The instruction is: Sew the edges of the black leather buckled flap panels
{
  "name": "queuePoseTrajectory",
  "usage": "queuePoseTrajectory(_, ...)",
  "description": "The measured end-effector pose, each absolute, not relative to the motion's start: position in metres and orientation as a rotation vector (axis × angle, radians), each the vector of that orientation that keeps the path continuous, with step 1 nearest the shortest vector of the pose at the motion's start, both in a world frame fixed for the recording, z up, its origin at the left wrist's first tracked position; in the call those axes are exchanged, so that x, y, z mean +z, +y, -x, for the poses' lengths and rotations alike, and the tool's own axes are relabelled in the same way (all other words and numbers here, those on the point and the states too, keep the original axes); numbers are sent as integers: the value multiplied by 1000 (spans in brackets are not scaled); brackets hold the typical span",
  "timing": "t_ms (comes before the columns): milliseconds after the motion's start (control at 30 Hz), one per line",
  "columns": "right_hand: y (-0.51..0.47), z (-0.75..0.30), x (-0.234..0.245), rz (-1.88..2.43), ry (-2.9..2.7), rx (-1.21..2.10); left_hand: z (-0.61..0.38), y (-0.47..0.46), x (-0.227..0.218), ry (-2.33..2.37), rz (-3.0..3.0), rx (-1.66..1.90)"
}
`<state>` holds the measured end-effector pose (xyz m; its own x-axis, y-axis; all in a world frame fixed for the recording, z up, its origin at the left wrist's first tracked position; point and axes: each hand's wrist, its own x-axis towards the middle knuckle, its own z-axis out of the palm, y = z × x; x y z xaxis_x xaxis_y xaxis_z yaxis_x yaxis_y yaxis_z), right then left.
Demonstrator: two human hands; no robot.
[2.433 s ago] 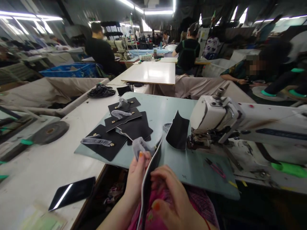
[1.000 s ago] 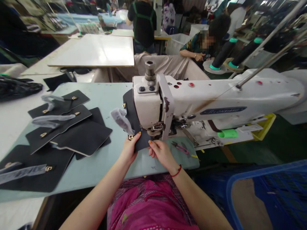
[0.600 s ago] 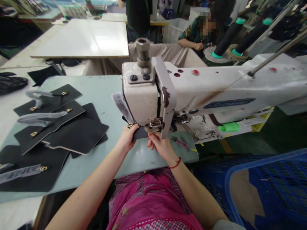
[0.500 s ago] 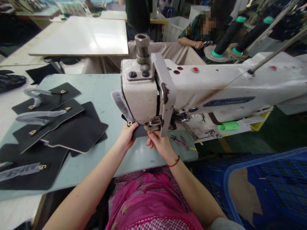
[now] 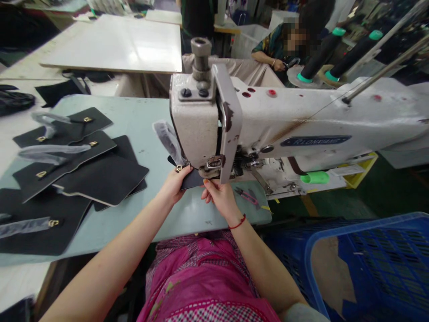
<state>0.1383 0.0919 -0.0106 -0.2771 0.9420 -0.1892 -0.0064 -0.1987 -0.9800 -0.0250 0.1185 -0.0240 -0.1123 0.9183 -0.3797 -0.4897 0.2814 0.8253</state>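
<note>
A black bag panel (image 5: 192,180) lies partly under the head of a white sewing machine (image 5: 195,118). My left hand (image 5: 173,184) grips its left side, thumb on top beside a gold-coloured buckle (image 5: 178,168). From that side a plastic-wrapped handle (image 5: 167,139) sticks up against the machine. My right hand (image 5: 217,195) pinches the panel's near edge at the right, close to the presser foot, its other fingers curled. The machine head hides the far part of the panel and the needle.
More black panels (image 5: 110,176) with wrapped handles lie piled on the pale green table (image 5: 187,219) at left. Pink-handled thread snips (image 5: 246,195) rest right of my right hand. A blue basket (image 5: 310,250) stands at lower right. A person (image 5: 278,49) works beyond the machine.
The whole view has shifted slightly. Both hands keep their hold on the black panel, and its place under the machine looks nearly the same.
</note>
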Motion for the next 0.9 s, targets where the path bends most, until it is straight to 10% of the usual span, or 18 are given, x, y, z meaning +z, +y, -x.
queuePoseTrajectory(367, 81, -130, -8, 1235, -1302, 1442, 65, 121, 7, 1133, -720, 703)
queuePoseTrajectory(900, 76, -109, -13, 1180, -1106, 1468, 65, 128, 10, 1116, -736, 764)
